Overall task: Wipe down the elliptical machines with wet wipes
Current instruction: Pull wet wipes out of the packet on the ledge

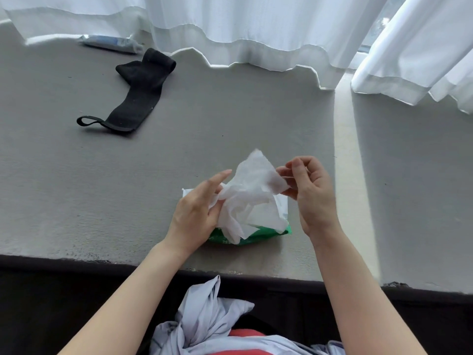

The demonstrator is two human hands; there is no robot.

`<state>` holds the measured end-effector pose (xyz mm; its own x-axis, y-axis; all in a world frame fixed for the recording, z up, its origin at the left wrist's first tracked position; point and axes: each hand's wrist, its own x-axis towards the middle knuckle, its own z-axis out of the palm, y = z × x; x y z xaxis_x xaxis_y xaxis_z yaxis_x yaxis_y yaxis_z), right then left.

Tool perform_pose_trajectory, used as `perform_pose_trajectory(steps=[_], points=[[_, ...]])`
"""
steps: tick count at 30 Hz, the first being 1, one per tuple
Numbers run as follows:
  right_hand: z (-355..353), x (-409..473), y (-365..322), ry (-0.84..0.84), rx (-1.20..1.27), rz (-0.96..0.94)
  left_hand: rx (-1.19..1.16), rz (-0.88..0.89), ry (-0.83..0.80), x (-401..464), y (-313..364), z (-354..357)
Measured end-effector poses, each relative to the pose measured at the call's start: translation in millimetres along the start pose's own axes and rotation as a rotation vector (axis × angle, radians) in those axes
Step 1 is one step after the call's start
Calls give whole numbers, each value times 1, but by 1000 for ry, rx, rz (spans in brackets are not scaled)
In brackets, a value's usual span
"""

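White wet wipe [252, 193] pinched by L hand [197, 213] & R hand [311, 190], over green pack [256, 235]

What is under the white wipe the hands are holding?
A green and white wipes pack lies on the grey ledge under the wipe, which both the left hand and right hand hold. The wipe covers the pack's top, so its opening cannot be seen.

Lighting: daylight is coming through the white curtains [256, 29] at the top, glowing brightly. A sunlit strip is running down the grey ledge [344, 175] at right; the rest is lying in soft shade. Quality: wide-angle bending is showing at the edges; focus is slightly soft, and the foreground below the ledge is falling dark.
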<state>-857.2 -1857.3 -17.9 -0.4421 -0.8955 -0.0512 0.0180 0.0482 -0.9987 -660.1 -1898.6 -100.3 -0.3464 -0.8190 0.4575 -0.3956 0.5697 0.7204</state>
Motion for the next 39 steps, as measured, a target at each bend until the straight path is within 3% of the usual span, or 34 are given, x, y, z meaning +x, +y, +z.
perform_pose_trajectory(steps=[2,6,12,16,20,25,27,30,33,36,39], points=[[-1,3,0,-58,-126,-19,36,33,12,2,1,0],[0,4,10,-272,-353,118,79,75,35,4,4,0],[-11,2,-13,-161,-47,-38,213,201,268,13,11,-12],[-13,3,-31,-146,-23,-187,359,302,-5,10,8,4],[-13,7,-36,-93,-17,-257,272,148,-275,-5,6,0],[-20,9,-41,-67,-6,-285,327,100,-405,-2,5,-6],[-21,7,-44,-72,-13,-303,317,161,-359,3,5,-1],[-22,4,-47,-72,-31,-315,290,235,-132,13,18,0],[-21,1,-48,-82,-55,-329,469,286,32,19,26,7],[-19,-1,-45,-82,-78,-344,641,306,-37,14,11,18],[-20,-4,-44,-100,-72,-339,601,252,-128,-1,2,15]])
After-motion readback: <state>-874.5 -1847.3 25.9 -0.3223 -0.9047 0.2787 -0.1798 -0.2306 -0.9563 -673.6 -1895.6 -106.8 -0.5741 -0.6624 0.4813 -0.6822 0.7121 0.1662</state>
